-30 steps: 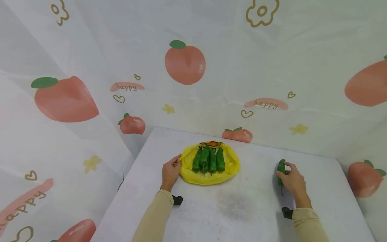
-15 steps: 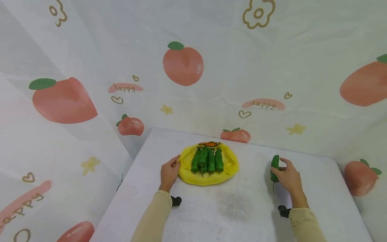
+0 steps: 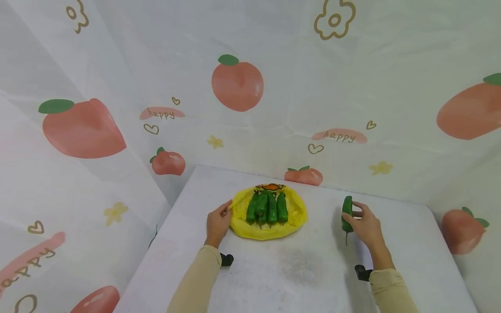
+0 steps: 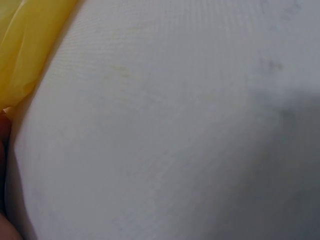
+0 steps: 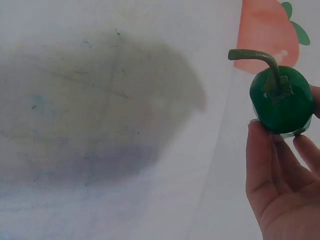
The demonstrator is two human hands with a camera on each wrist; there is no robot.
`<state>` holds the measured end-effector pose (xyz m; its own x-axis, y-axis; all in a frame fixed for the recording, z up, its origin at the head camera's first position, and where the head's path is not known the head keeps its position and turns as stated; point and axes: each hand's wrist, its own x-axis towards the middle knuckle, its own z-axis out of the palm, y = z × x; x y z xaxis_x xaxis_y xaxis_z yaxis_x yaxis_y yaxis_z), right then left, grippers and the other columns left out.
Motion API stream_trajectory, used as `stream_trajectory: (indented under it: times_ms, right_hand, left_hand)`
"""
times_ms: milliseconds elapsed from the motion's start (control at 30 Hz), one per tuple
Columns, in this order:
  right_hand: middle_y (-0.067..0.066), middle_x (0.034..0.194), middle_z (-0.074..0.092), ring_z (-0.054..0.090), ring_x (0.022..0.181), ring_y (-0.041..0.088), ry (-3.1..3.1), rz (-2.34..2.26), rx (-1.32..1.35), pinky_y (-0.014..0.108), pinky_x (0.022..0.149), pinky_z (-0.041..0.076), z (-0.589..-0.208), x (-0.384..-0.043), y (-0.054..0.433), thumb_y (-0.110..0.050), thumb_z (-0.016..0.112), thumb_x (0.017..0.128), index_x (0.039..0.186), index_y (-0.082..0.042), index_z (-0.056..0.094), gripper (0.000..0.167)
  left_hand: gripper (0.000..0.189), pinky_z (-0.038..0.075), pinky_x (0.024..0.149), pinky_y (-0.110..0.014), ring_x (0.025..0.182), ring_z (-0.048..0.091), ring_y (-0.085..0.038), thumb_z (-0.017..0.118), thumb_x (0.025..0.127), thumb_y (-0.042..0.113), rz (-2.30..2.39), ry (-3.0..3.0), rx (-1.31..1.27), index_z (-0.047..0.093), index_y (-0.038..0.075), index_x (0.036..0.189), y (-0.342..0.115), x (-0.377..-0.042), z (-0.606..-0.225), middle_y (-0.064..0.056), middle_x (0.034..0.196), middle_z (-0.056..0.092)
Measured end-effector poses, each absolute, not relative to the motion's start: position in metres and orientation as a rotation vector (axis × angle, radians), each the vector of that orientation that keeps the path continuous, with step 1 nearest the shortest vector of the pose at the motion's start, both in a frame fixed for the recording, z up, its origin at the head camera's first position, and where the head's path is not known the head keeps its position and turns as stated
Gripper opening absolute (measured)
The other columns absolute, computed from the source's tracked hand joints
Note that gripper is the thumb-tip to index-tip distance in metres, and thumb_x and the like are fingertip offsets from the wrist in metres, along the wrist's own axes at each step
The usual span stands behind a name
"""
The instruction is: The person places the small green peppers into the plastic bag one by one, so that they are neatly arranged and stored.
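Note:
A yellow plastic bag (image 3: pixel 250 233), its mouth spread wide, lies on the white table with several green peppers (image 3: pixel 261 204) side by side in it. My left hand (image 3: pixel 217 221) pinches the bag's left rim; the left wrist view catches only a corner of the yellow bag (image 4: pixel 30 50) and a bit of finger. Off to the right, my right hand (image 3: pixel 367 226) grips another green pepper (image 3: pixel 346 213) between thumb and fingers, above the table with its stem hanging down. In the right wrist view that pepper (image 5: pixel 281 107) shows its stem end, with fingers (image 5: pixel 260 160) against it.
The white table (image 3: pixel 305 287) has a grey smudge in front of the bag. A white curtain (image 3: pixel 274 143) printed with peaches stands close behind and at the sides. Black wrist-worn pieces sit at both cuffs, such as the right one (image 3: pixel 363 273).
The right hand has moved left toward the bag, with the pepper rising and turning more upright. The left hand keeps its hold on the rim. The head view has shifted slightly.

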<state>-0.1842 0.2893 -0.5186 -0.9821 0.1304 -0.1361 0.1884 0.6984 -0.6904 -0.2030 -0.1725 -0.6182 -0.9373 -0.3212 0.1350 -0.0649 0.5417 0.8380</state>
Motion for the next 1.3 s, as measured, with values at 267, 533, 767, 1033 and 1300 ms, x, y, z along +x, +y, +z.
stream_trajectory:
  times_ms: [267,533,767,1033,1300]
  right_hand:
    - [0.036,0.138,0.057,0.062,0.121,0.05,2.847,-1.194,0.231,0.056,0.092,0.057,-0.516,-0.188,0.282,-0.039,0.063,0.1,0.156,0.0,0.035,0.074]
    - [0.034,0.137,0.059,0.063,0.119,0.048,2.865,-1.248,0.182,0.053,0.09,0.058,-0.512,-0.192,0.27,-0.036,0.065,0.099,0.156,-0.003,0.034,0.072]
    - [0.034,0.133,0.061,0.066,0.115,0.047,2.879,-1.291,0.113,0.052,0.087,0.059,-0.508,-0.196,0.256,-0.033,0.067,0.099,0.154,-0.003,0.038,0.069]
    - [0.031,0.134,0.062,0.066,0.115,0.044,2.828,-1.326,0.089,0.049,0.088,0.06,-0.511,-0.199,0.24,-0.034,0.066,0.099,0.154,-0.007,0.039,0.067]
    - [0.031,0.132,0.064,0.068,0.112,0.043,2.798,-1.332,0.016,0.046,0.085,0.061,-0.518,-0.203,0.222,-0.032,0.068,0.098,0.153,-0.008,0.042,0.065]
  left_hand:
    - [0.032,0.043,0.063,-0.021,0.068,0.054,-0.014,0.067,0.096,0.018,-1.326,-2.49,0.304,0.075,0.026,0.126,-0.174,-0.203,-0.618,-0.002,0.099,0.077]
    - [0.032,0.042,0.06,-0.022,0.064,0.052,-0.014,0.065,0.096,0.021,-1.344,-2.484,0.302,0.075,0.028,0.126,-0.176,-0.203,-0.624,-0.001,0.098,0.077]
    - [0.032,0.043,0.06,-0.022,0.064,0.053,-0.013,0.065,0.096,0.021,-1.323,-2.467,0.283,0.075,0.03,0.125,-0.177,-0.207,-0.629,0.0,0.096,0.077]
    - [0.032,0.042,0.059,-0.022,0.063,0.053,-0.014,0.065,0.095,0.02,-1.327,-2.463,0.261,0.076,0.027,0.124,-0.176,-0.206,-0.626,-0.002,0.097,0.078]
    - [0.032,0.042,0.059,-0.022,0.063,0.051,-0.014,0.065,0.096,0.019,-1.341,-2.483,0.279,0.075,0.028,0.125,-0.175,-0.204,-0.623,-0.003,0.098,0.078]
